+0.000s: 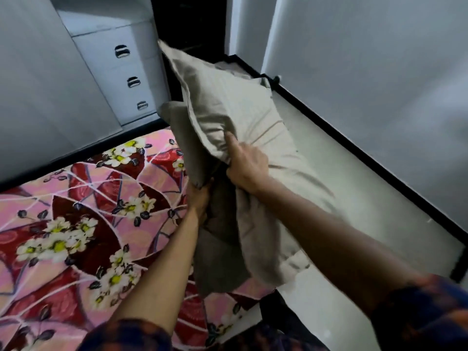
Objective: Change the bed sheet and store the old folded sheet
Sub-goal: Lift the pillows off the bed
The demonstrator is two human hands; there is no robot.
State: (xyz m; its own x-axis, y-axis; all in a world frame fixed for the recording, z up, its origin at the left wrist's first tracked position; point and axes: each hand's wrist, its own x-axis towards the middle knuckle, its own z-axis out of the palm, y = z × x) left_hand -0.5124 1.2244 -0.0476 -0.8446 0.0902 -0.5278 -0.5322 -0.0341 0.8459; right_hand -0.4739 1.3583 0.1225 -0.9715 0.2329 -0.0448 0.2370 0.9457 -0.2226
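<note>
A pink and red floral bed sheet (76, 224) covers the bed at the left and bottom. Above its right edge two beige pillows are lifted. My right hand (247, 163) grips the lighter, upper pillow (228, 102) by its edge, forefinger stretched along the fabric. My left hand (200, 198) holds the darker pillow (217, 244) from below, its fingers mostly hidden between the two pillows.
A white drawer unit (121, 67) with three metal handles stands beyond the bed. A white floor strip (354, 188) with a black skirting runs along the white wall (379, 72) at the right. A dark gap (190, 21) opens behind the pillows.
</note>
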